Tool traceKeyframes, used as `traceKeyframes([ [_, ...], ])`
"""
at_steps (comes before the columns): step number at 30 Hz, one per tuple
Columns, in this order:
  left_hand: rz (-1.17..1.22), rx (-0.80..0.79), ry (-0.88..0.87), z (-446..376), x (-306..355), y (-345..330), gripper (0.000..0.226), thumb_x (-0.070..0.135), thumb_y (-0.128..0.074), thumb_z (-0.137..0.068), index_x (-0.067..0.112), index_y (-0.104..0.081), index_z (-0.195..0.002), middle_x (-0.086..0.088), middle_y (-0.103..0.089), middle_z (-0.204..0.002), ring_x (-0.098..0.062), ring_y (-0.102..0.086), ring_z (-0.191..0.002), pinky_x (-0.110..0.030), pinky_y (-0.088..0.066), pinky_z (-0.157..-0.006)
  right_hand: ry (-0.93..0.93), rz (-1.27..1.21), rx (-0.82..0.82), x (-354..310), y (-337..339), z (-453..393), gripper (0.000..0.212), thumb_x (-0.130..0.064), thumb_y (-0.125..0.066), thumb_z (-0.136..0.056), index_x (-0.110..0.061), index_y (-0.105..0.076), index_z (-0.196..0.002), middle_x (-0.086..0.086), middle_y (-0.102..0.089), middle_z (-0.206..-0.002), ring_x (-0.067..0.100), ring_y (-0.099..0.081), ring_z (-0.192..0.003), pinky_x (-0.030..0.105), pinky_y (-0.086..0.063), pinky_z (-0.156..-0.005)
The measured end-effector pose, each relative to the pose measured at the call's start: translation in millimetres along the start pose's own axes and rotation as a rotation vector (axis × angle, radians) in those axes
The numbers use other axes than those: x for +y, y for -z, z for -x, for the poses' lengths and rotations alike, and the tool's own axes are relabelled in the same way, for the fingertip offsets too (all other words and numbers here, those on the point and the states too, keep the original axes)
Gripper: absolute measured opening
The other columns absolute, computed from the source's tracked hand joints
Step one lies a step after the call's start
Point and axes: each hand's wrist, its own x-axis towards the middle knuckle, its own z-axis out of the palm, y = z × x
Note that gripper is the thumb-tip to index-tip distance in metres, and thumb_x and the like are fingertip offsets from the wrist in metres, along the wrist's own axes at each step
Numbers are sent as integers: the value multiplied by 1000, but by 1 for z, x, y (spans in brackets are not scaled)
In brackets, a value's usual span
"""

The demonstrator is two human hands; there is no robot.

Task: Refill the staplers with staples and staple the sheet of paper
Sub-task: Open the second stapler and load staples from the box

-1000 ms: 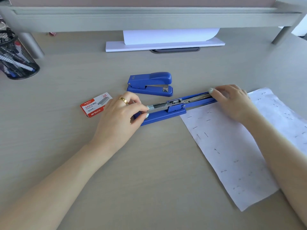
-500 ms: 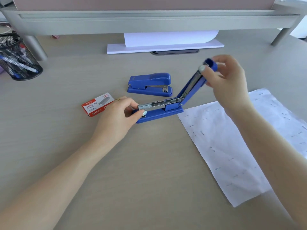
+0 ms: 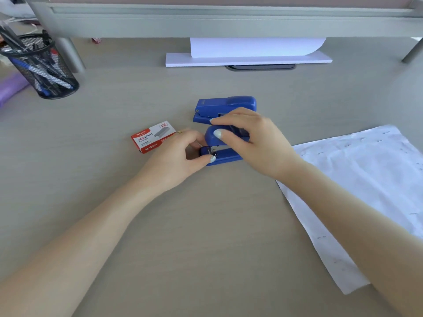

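Note:
A blue stapler (image 3: 225,154) lies on the desk in the middle, its top arm folded down almost onto the base. My right hand (image 3: 251,140) grips that top arm from above, fingers curled over its front. My left hand (image 3: 180,156) pinches the stapler's front end, thumb against the base by the metal head. A second blue stapler (image 3: 225,106) sits shut just behind. A red staple box (image 3: 153,136) lies to the left, partly behind my left hand. The white sheet of paper (image 3: 366,191), dotted with staples, lies to the right under my right forearm.
A black mesh pen cup (image 3: 41,67) stands at the far left beside a purple object (image 3: 11,88). A grey desk shelf (image 3: 229,21) spans the back, with a white paper stack (image 3: 247,58) beneath it.
My right hand has swung the stapler's top arm from flat open, through upright, down over the base. My left hand has stayed at the stapler's front end.

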Motion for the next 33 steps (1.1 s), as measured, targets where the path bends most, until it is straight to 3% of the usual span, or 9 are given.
traceKeyframes([
  [4,227,47,7,0,9,3,13,36,-61,-83,35,-55,-95,18,-62,-92,9,-56,-85,-9,-43,-77,-209,-39,9,-3,1,-20,26,-23,-42,-94,-13,-66,-90,3,-68,-88,23,-58,-81,33,-44,-69],
  [8,286,188,60,-12,20,3,15,36,-53,-87,28,-57,-76,17,-58,-68,9,-50,-62,-3,-36,-58,-283,77,-85,-1,-7,-44,29,-17,-35,-92,-16,-64,-90,-4,-63,-85,17,-53,-69,30,-39,-59],
  [14,255,93,125,-18,7,2,21,33,-56,-86,29,-53,-66,22,-58,-58,8,-47,-53,-5,-33,-50,-321,281,-150,6,-13,-44,30,-25,-34,-91,-14,-62,-89,4,-66,-91,27,-57,-83,31,-36,-61],
  [20,203,72,106,-15,5,1,20,32,-55,-87,27,-53,-68,14,-56,-64,5,-46,-55,-6,-33,-51,-270,397,-118,8,-20,-41,30,-23,-31,-91,-15,-60,-88,4,-65,-87,27,-56,-78,29,-34,-55],
  [24,200,56,86,-11,12,1,24,31,-48,-91,25,-51,-68,23,-51,-48,5,-44,-48,-6,-32,-48,-213,175,40,6,-18,-34,24,-26,-38,-93,-14,-58,-88,3,-67,-87,27,-59,-81,38,-48,-71],
  [26,168,49,61,-9,14,0,27,32,-43,-94,26,-48,-68,25,-48,-46,4,-44,-47,-7,-32,-48,-164,0,153,6,-9,-24,20,-18,-41,-92,-15,-60,-89,-2,-64,-93,18,-56,-85,31,-47,-78],
  [30,43,89,54,-7,13,5,28,33,-42,-94,21,-55,-72,16,-59,-56,-2,-54,-56,-14,-38,-57,-174,39,150,28,28,7,27,-5,-39,-91,-17,-62,-99,-5,-57,-103,13,-53,-96,4,-35,-75],
  [32,29,24,57,-6,13,11,16,22,-44,-93,25,-59,-89,11,-66,-74,-7,-65,-62,-24,-46,-64,-293,107,-21,49,54,22,33,0,-40,-88,-18,-61,-106,-6,-53,-110,17,-54,-98,3,-37,-65],
  [33,-57,-36,9,-5,11,14,25,16,-46,-92,34,-55,-107,14,-65,-92,-7,-67,-70,-26,-47,-68,-357,109,-135,58,66,29,35,1,-43,-87,-20,-61,-108,-6,-51,-114,17,-54,-101,6,-39,-63],
])
